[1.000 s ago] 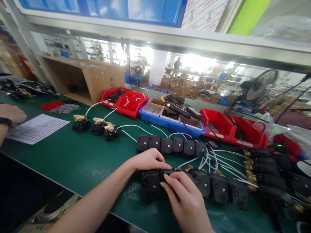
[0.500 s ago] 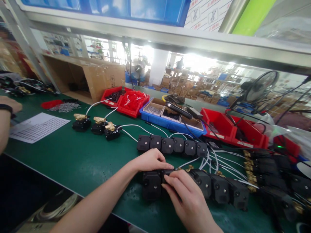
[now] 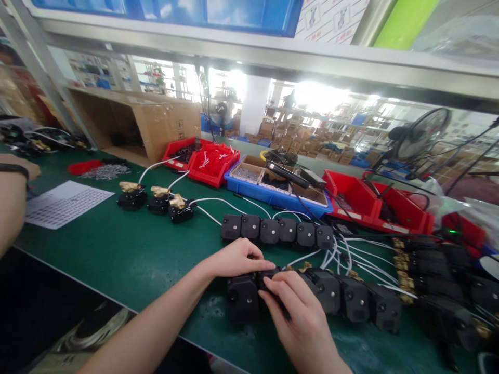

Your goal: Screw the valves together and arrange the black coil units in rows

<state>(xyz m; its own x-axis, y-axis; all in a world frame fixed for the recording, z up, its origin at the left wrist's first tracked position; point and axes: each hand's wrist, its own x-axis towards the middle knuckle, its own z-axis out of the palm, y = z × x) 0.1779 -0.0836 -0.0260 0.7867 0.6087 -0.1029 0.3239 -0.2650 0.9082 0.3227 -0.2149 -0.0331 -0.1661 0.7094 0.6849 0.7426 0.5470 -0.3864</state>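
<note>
Black unit [image 3: 262, 281] in front of blue tray [image 3: 273, 196], pinched by right hand [image 3: 302, 311], far edge touched by left hand [image 3: 238, 258], left grip indiscernible

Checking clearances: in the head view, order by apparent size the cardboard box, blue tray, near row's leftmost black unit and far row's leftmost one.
1. Cardboard box
2. Blue tray
Unranked, smaller than both: near black unit, far black unit. The near one looks bigger, but is closer to the camera.

Left forearm [image 3: 156, 318] bare; left grip [image 3: 239, 257], right grip [image 3: 302, 314] bare.
</note>
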